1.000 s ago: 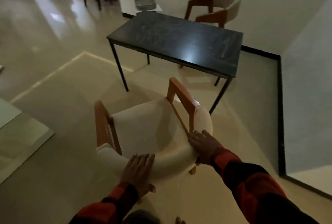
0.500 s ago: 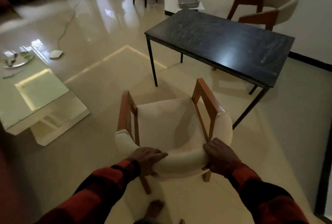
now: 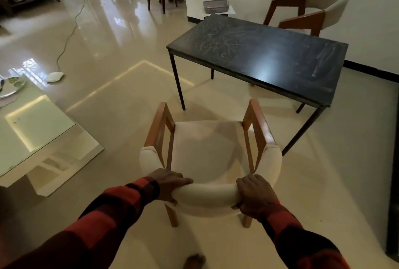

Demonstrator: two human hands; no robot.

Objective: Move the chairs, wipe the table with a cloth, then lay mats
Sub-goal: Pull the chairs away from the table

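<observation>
The soft back of the near chair (image 3: 207,195) is gripped tight by the left hand (image 3: 170,184) and the right hand (image 3: 254,195), near the black table (image 3: 259,57).

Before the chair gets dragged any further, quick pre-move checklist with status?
1. Left hand grips the near chair's backrest: ok.
2. Right hand grips the backrest: ok.
3. Chair clear of the black table, a gap of floor between them: ok.
4. All four chair legs on the floor: cannot tell, front legs hidden under the seat.
5. Glass coffee table to the left stands apart from the chair: ok.
6. Path behind the person: cannot tell, out of view; a bare foot shows directly behind the chair.
</observation>
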